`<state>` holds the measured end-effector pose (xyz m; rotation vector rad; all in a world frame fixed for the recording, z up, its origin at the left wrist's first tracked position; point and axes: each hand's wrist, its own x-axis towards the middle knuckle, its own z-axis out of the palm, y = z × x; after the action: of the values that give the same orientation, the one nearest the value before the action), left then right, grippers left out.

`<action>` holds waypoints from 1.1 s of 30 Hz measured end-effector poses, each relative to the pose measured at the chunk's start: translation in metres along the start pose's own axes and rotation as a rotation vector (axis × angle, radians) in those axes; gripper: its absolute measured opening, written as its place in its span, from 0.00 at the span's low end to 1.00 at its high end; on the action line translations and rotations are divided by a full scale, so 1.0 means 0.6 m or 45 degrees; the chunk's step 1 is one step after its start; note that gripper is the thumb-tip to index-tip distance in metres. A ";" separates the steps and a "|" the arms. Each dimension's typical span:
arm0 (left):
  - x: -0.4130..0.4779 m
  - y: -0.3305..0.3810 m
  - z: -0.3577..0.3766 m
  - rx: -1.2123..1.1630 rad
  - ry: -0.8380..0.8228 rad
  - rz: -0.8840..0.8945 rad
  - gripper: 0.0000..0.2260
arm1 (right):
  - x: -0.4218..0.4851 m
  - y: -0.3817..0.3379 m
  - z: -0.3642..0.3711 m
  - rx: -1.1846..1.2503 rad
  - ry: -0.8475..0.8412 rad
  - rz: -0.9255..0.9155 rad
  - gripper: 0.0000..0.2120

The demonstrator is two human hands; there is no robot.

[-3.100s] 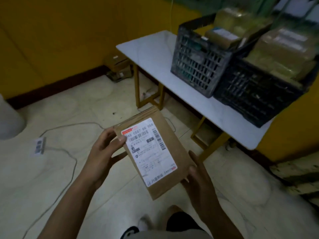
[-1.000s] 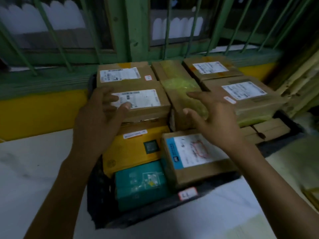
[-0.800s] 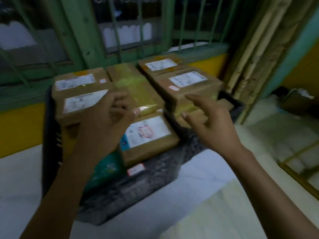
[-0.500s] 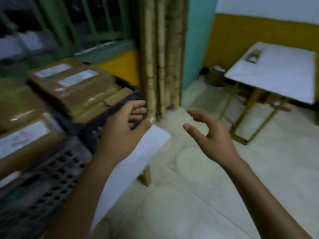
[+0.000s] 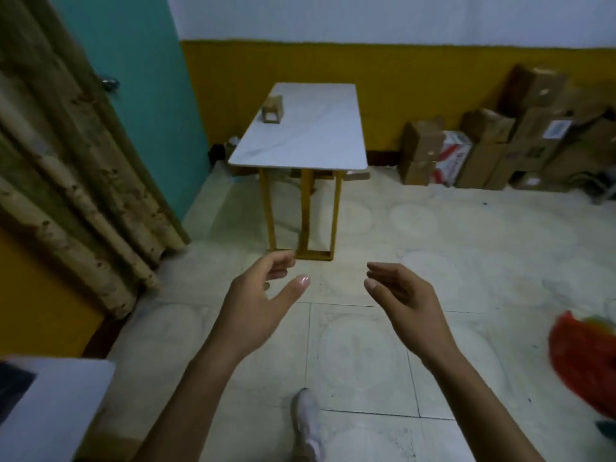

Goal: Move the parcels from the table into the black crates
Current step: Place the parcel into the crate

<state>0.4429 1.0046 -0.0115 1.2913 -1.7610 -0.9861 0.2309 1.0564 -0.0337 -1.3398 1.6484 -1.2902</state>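
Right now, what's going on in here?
A person is moving parcels by hand, and at this moment carries none. The left hand and the right hand are held out in front, fingers loosely relaxed, holding nothing. Straight ahead stands a white-topped table with one small brown parcel near its far left corner, not yet collected. Cardboard boxes are stacked on the floor along the wall to the right.

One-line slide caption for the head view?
Left hand and right hand, both empty, held out over the floor, facing a white table bearing one small parcel.
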 end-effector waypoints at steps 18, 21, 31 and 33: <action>0.618 -0.030 0.242 -0.445 0.016 -0.235 0.30 | 0.516 0.156 -0.161 0.422 0.496 0.325 0.10; 0.694 -0.028 0.308 -0.459 -0.020 -0.279 0.30 | 0.600 0.202 -0.199 0.454 0.482 0.377 0.10; 0.971 0.014 0.568 -0.343 -0.002 -0.352 0.09 | 0.952 0.340 -0.432 0.452 0.364 0.440 0.10; 1.024 0.028 0.595 -0.271 0.046 -0.332 0.09 | 1.023 0.351 -0.477 0.391 0.329 0.425 0.09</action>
<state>-0.0211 0.4713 -0.0840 1.4132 -1.4400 -1.2505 -0.2633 0.5505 -0.0852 -0.7063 1.6710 -1.4800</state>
